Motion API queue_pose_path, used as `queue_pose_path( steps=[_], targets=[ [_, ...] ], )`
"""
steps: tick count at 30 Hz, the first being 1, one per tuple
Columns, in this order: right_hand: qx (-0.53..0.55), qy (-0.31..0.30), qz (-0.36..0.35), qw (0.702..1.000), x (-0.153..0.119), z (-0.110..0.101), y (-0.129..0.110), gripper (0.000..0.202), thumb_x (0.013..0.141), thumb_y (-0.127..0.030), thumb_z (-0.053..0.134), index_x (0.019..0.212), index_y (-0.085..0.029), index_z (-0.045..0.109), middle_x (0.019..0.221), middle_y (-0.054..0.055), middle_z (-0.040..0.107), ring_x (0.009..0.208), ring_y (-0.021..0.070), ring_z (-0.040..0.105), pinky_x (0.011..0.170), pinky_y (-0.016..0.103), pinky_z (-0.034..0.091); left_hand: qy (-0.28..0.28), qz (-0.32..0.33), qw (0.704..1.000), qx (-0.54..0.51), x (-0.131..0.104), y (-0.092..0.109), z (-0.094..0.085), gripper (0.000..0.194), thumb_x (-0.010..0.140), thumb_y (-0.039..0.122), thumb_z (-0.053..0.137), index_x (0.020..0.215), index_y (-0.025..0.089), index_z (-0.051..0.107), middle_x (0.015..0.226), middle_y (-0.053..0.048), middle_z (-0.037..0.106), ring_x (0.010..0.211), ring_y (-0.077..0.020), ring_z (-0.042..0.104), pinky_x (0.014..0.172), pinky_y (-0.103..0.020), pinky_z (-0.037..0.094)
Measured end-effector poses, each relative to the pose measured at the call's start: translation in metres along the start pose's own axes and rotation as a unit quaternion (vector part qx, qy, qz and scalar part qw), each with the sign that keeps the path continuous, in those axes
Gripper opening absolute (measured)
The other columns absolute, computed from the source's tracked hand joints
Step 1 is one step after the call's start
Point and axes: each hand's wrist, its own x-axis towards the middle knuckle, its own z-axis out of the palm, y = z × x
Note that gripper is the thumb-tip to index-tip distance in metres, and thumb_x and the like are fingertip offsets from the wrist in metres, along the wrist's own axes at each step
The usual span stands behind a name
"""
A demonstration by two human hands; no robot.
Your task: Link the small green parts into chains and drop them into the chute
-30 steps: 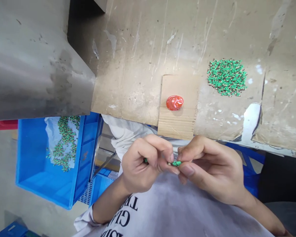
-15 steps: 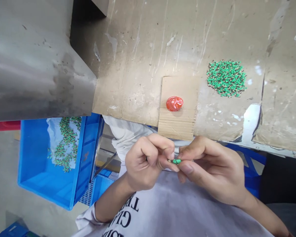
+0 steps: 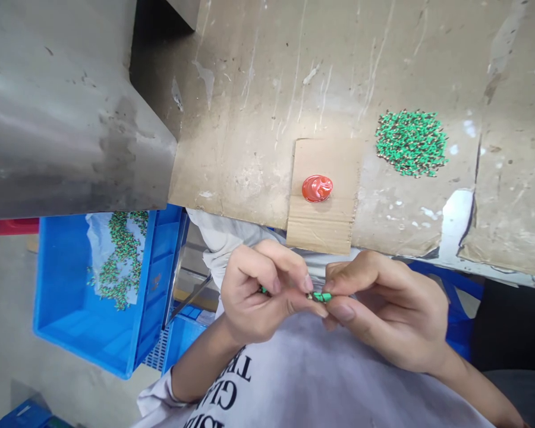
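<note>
In front of the shirt, just off the table's near edge, my left hand [image 3: 258, 291] and my right hand [image 3: 387, 306] meet fingertip to fingertip. Between them is a small green part [image 3: 321, 296] with dark and brassy ends. My left thumb and index finger pinch its brassy end, while my right thumb and index finger close on its green end. A bit of green [image 3: 264, 289] also shows inside the curled fingers of my left hand. On the table, a heap of similar green parts [image 3: 411, 144] lies to the right.
A glossy red, cap-like object [image 3: 317, 188] sits on a piece of cardboard [image 3: 318, 229] at the near side of the worn table [image 3: 249, 131]. At left, below a metal housing [image 3: 62, 119], a blue bin [image 3: 66, 309] holds more small green parts on white sheeting.
The fingers of my left hand have loosened and shifted slightly left, so more of the green part shows. My right hand stays pinched on it, slightly farther right.
</note>
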Motion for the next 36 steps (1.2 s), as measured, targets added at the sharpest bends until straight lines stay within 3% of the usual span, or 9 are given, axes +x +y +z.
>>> queue_pose_path(
  steps=[5, 8, 12, 19, 23, 30, 36],
  targets=[
    [-0.013, 0.001, -0.015, 1.000, 0.0010, 0.0003, 0.0021, 0.007, 0.105, -0.024, 0.076, 0.104, -0.024, 0.069, 0.068, -0.003, 0.069, 0.056, 0.0140, 0.064, 0.053, 0.026, 0.054, -0.036, 0.012, 0.999, -0.005, 0.0019, 0.0013, -0.0052, 0.053, 0.082, 0.008, 0.095, 0.091, 0.022, 0.045, 0.091, 0.005, 0.070, 0.070, -0.0051, 0.071, 0.068, -0.010, 0.064],
    [-0.033, -0.001, -0.030, 0.999, 0.0029, -0.0012, 0.0015, 0.011, 0.104, -0.022, 0.076, 0.112, -0.025, 0.071, 0.078, -0.002, 0.074, 0.061, 0.0138, 0.067, 0.059, 0.026, 0.058, -0.052, -0.002, 0.998, -0.017, 0.0016, 0.0020, -0.0068, 0.051, 0.083, 0.003, 0.093, 0.093, 0.022, 0.046, 0.093, 0.005, 0.070, 0.074, -0.0058, 0.071, 0.070, -0.011, 0.065],
    [-0.018, -0.028, -0.061, 0.998, 0.0048, -0.0017, 0.0023, 0.011, 0.107, -0.019, 0.070, 0.117, -0.023, 0.071, 0.086, 0.002, 0.078, 0.067, 0.0150, 0.072, 0.061, 0.026, 0.061, -0.033, -0.027, 0.998, -0.039, -0.0012, 0.0026, -0.0047, 0.047, 0.086, 0.005, 0.090, 0.094, 0.022, 0.047, 0.092, 0.005, 0.070, 0.075, -0.0077, 0.071, 0.071, -0.015, 0.067],
    [-0.009, -0.035, -0.034, 0.999, 0.0047, -0.0002, -0.0021, 0.012, 0.107, -0.019, 0.072, 0.118, -0.022, 0.068, 0.074, -0.002, 0.077, 0.063, 0.0118, 0.075, 0.066, 0.020, 0.063, -0.007, -0.054, 0.996, -0.076, -0.0050, 0.0017, -0.0014, 0.044, 0.087, 0.001, 0.087, 0.095, 0.022, 0.049, 0.094, 0.005, 0.073, 0.073, -0.0067, 0.071, 0.071, -0.015, 0.066],
    [-0.009, -0.031, -0.031, 0.999, 0.0049, -0.0015, -0.0046, 0.009, 0.108, -0.019, 0.071, 0.116, -0.020, 0.067, 0.075, -0.001, 0.081, 0.065, 0.0092, 0.076, 0.072, 0.015, 0.063, 0.006, -0.062, 0.996, -0.060, -0.0065, 0.0000, -0.0016, 0.039, 0.094, 0.009, 0.084, 0.093, 0.022, 0.048, 0.091, 0.005, 0.072, 0.072, -0.0067, 0.070, 0.072, -0.016, 0.064],
    [-0.028, -0.053, -0.026, 0.998, 0.0069, -0.0023, -0.0047, 0.006, 0.109, -0.019, 0.069, 0.114, -0.018, 0.065, 0.073, -0.002, 0.079, 0.057, 0.0057, 0.070, 0.066, 0.011, 0.058, -0.003, -0.027, 0.999, -0.023, -0.0060, 0.0006, -0.0016, 0.036, 0.099, 0.013, 0.080, 0.092, 0.022, 0.046, 0.088, 0.004, 0.071, 0.069, -0.0068, 0.069, 0.066, -0.015, 0.064],
    [-0.041, -0.063, -0.024, 0.997, 0.0029, -0.0057, -0.0049, 0.012, 0.108, -0.021, 0.070, 0.118, -0.023, 0.064, 0.077, -0.003, 0.078, 0.061, 0.0083, 0.072, 0.065, 0.014, 0.058, 0.018, -0.010, 0.999, 0.027, -0.0060, 0.0010, 0.0027, 0.041, 0.100, 0.013, 0.077, 0.085, 0.023, 0.040, 0.085, 0.004, 0.069, 0.068, -0.0077, 0.069, 0.058, -0.014, 0.060]
  ],
)
